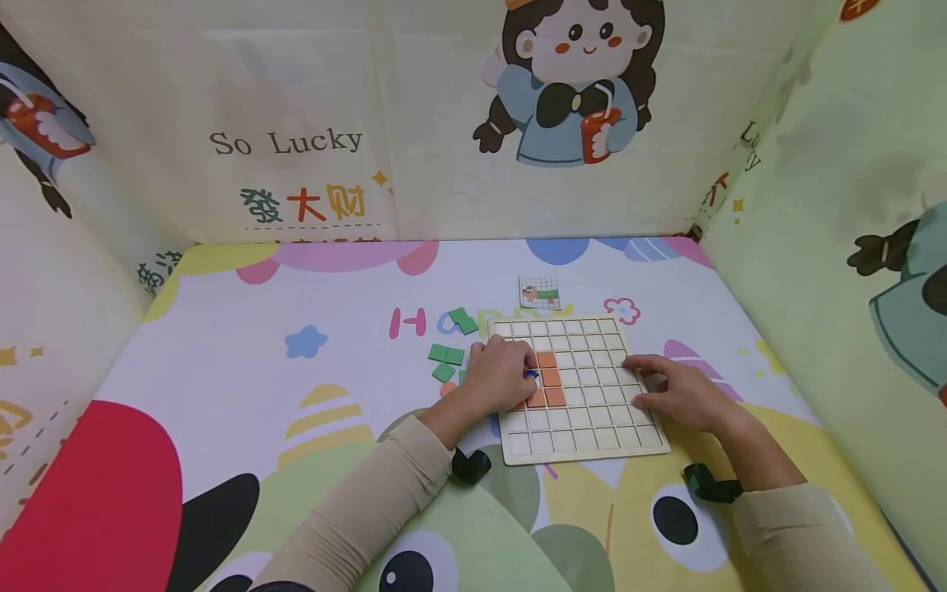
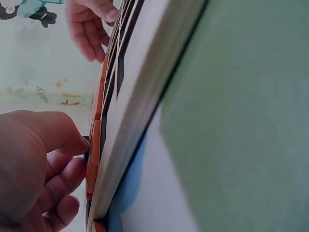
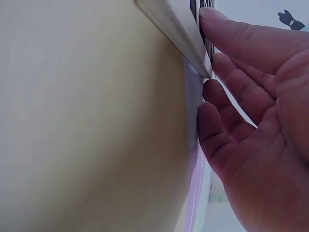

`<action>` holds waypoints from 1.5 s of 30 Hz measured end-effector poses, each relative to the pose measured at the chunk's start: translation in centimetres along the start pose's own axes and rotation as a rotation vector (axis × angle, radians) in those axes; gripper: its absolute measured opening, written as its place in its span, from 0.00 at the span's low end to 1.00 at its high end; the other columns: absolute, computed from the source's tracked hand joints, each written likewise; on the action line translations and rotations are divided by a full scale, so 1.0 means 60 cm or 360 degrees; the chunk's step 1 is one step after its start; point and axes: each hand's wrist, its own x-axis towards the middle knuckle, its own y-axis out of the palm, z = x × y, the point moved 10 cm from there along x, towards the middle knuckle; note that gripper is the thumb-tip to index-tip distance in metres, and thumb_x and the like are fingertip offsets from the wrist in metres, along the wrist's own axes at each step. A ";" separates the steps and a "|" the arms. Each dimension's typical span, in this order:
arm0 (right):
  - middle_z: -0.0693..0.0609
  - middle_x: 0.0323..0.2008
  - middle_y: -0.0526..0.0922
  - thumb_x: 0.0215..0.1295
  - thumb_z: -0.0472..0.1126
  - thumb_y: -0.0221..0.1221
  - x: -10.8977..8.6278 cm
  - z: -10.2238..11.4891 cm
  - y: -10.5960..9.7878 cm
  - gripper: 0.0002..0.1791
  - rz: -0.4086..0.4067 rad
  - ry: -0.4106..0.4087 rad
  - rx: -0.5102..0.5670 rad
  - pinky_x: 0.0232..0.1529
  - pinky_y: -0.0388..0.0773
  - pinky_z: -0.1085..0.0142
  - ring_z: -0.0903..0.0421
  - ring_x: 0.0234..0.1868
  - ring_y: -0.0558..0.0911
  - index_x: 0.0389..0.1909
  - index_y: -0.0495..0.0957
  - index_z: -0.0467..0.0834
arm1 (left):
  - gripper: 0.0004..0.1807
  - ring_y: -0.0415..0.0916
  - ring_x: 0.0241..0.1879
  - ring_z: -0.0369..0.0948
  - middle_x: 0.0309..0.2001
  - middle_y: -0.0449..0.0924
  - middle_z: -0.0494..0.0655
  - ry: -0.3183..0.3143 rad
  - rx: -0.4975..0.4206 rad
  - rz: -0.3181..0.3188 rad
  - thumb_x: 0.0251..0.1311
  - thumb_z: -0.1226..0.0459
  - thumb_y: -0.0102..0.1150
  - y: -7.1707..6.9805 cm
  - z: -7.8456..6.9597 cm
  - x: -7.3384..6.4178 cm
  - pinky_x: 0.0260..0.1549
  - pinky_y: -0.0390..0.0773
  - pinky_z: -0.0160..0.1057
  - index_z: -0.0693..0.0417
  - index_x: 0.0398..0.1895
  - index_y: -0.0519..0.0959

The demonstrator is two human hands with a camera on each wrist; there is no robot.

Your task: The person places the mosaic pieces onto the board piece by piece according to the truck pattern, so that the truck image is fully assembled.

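A pale wooden grid board lies on the table in the head view. Over its left part, my left hand pinches a small blue piece between thumb and fingers. The left wrist view shows that blue piece right at the orange tiles, mostly covered by the thumb. Orange tiles fill several squares beside these fingers. My right hand rests at the board's right edge with relaxed fingers; in the right wrist view its thumb lies on the rim.
Several green tiles lie left of the board, and an orange piece shows beside the left wrist. A small picture card lies behind the board. Printed cloth walls enclose the table's back and sides.
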 end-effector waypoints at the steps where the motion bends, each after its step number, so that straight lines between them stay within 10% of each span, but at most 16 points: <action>1: 0.36 0.57 0.77 0.61 0.42 0.69 0.000 0.000 0.000 0.34 0.0002 0.0001 0.0001 0.45 0.77 0.55 0.45 0.44 0.80 0.67 0.71 0.40 | 0.04 0.66 0.39 0.39 0.29 0.74 0.32 0.0001 -0.0003 0.0003 0.57 0.60 0.62 0.000 0.000 0.000 0.45 0.64 0.48 0.41 0.36 0.80; 45: 0.36 0.56 0.77 0.61 0.43 0.70 -0.002 0.003 0.000 0.34 0.0008 -0.0029 0.0037 0.43 0.77 0.55 0.45 0.43 0.82 0.67 0.71 0.39 | 0.05 0.68 0.44 0.41 0.32 0.77 0.34 0.0000 -0.0076 0.0003 0.62 0.59 0.62 -0.018 0.008 -0.008 0.49 0.64 0.50 0.44 0.40 0.83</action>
